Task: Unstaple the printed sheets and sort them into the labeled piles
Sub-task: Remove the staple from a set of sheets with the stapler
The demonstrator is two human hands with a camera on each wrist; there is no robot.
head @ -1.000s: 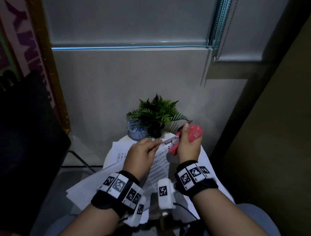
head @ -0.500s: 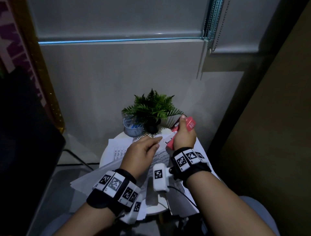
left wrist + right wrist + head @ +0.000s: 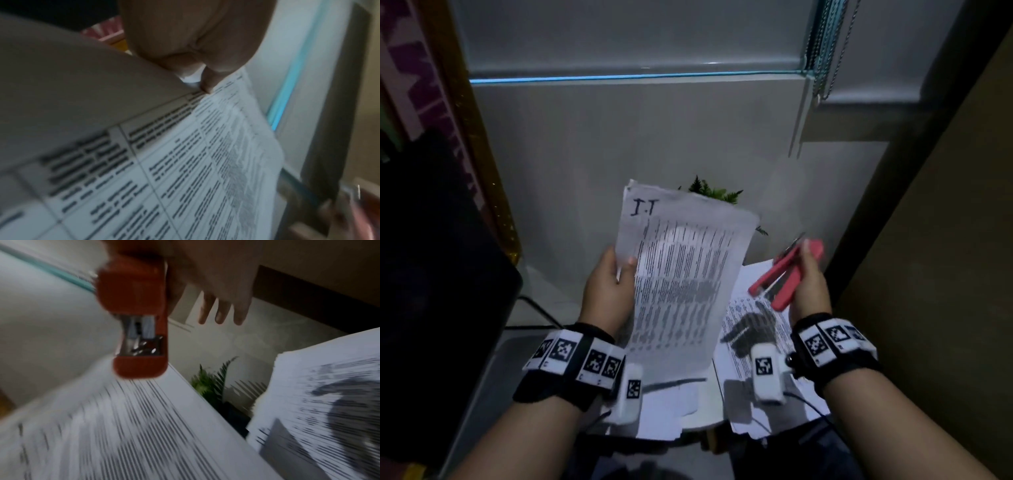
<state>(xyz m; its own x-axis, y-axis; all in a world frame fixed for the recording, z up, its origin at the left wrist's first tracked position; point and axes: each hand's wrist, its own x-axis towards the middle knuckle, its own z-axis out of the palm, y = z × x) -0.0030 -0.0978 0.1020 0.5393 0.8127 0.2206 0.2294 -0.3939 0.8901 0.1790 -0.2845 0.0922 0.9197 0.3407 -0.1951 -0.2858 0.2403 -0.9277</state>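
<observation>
My left hand (image 3: 609, 291) pinches a set of printed sheets (image 3: 681, 284) by its left edge and holds it upright above the table; "I.T" is handwritten at its top. In the left wrist view my thumb and finger (image 3: 207, 82) clamp the printed sheets (image 3: 185, 162). My right hand (image 3: 810, 291) grips a red stapler (image 3: 784, 274) with its jaws apart, to the right of the raised sheets and apart from them. In the right wrist view the red stapler (image 3: 139, 318) hangs over the blurred sheets (image 3: 123, 426), with three fingers (image 3: 222, 311) extended.
More printed pages (image 3: 753, 329) lie spread on a small round white table (image 3: 705, 404). A green potted fern (image 3: 712, 193) stands at the back, mostly hidden by the raised sheets. A dark chair (image 3: 431, 274) is at left, a wall close behind.
My left hand has lifted the sheets up from the table. My right hand has pulled the stapler away to the right, off the paper's corner. The head view has tilted down.
</observation>
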